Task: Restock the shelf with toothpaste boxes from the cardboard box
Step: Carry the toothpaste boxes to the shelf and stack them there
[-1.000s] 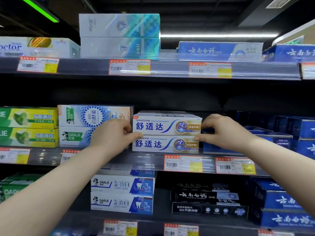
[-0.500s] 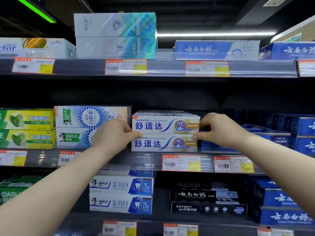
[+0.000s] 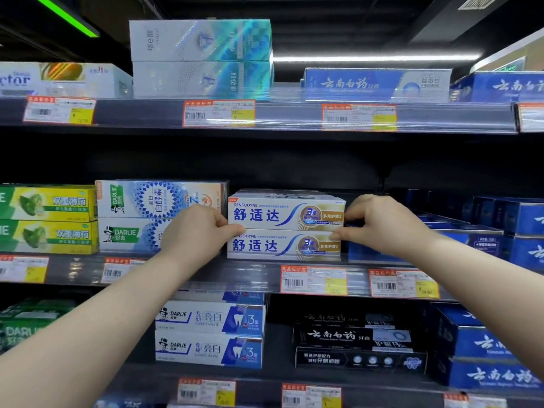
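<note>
At centre, the white boxes read "SENSODYNE 舒适达". The pale boxes to their left read "DARLIE". The lower-centre boxes read "DARLIE EXPERT WHITE". The green boxes at far left read "双重薄荷". The blue box at upper right reads "云南白药".

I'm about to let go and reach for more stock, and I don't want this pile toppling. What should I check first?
1. Sensodyne stack seated on the middle shelf: ok, the lower box lies flat behind the price rail.
2. Upper box square on the lower: ok, fronts about flush.
3. Labels facing out: ok, both readable.
4. Hands free: not ok, the left hand and right hand grip the stack's ends.
5. Gap to the Darlie boxes: cannot tell, the left hand covers it.
6. Price tag matches the product: cannot tell, print blurred.
</note>
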A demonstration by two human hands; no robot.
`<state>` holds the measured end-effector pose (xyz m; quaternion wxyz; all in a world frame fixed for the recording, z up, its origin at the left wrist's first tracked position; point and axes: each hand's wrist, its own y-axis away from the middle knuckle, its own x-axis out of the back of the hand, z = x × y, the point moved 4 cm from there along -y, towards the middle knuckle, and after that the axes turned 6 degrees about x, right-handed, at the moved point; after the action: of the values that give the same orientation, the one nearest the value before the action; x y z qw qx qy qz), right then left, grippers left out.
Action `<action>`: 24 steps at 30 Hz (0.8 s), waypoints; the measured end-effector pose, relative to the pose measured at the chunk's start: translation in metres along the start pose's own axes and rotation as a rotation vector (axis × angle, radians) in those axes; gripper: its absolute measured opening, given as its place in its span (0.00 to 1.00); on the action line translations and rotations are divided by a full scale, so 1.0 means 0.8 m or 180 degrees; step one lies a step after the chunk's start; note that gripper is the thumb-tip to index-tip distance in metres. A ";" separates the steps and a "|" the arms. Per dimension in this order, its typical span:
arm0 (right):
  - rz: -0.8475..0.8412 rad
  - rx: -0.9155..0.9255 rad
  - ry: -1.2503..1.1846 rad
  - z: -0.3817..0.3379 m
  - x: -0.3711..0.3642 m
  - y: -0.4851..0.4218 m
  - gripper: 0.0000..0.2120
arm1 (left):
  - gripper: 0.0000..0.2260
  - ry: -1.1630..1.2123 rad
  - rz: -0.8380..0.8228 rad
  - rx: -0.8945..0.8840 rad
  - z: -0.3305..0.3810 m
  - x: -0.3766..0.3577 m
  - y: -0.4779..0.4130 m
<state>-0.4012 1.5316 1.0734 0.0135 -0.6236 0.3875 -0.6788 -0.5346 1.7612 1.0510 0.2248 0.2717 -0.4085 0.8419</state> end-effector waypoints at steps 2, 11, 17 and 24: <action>-0.0007 -0.0034 -0.0004 -0.001 0.001 0.000 0.13 | 0.15 0.0031 -0.0001 0.0014 0.000 0.000 0.001; -0.0121 -0.0205 0.0140 -0.004 0.004 0.002 0.18 | 0.15 0.0227 0.0111 -0.0145 -0.001 0.002 0.010; -0.0166 -0.0298 0.0162 -0.008 0.009 0.005 0.21 | 0.15 0.0334 0.0268 -0.0206 -0.007 0.008 0.013; 0.0274 -0.0385 0.0198 -0.015 0.023 0.021 0.28 | 0.14 0.0234 0.0468 -0.0813 0.001 0.017 0.043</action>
<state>-0.4231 1.5170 1.0808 -0.0071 -0.5847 0.4546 -0.6719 -0.5652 1.7433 1.0412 0.2102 0.1792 -0.5225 0.8067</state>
